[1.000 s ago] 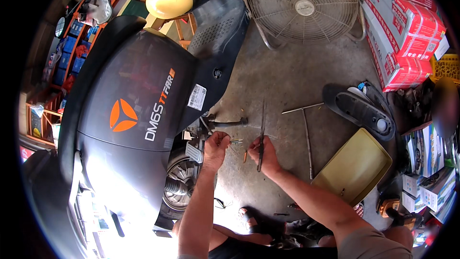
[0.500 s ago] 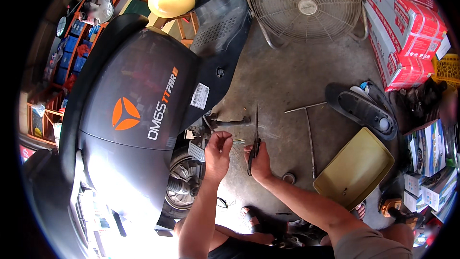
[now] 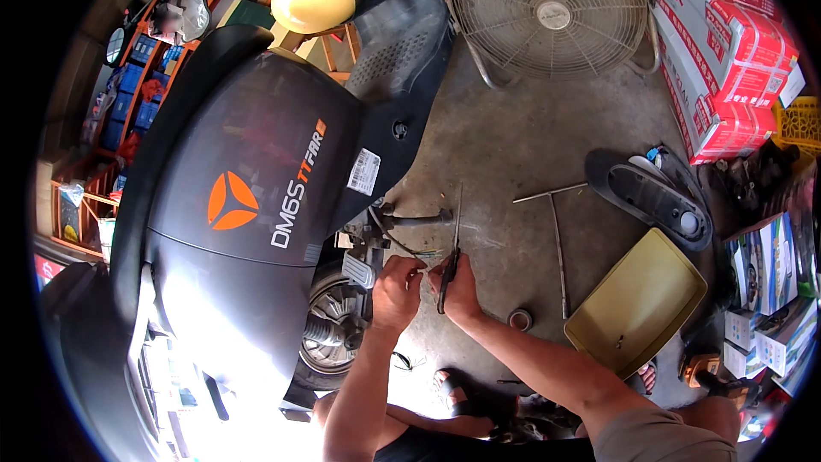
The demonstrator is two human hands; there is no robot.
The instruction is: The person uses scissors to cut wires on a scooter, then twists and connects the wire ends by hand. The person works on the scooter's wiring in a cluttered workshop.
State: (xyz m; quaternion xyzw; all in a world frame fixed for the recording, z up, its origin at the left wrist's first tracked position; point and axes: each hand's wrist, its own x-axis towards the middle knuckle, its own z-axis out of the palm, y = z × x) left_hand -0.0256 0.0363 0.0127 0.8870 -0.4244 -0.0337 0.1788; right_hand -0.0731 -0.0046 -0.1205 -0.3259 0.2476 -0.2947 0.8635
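Right hand (image 3: pixel 463 293) grips dark scissors (image 3: pixel 448 274) — stiff-looking, best held by the handles. Left hand (image 3: pixel 397 294) pinches closed, contents hidden; the wires (image 3: pixel 427 253) look bendy.

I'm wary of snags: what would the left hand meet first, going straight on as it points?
Probably the cable with coloured wire ends, just beyond the left hand; depth is unclear.

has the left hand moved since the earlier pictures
Yes; judged against the silver ribbed pedal, the left hand has shifted down the picture, toward the person's body.
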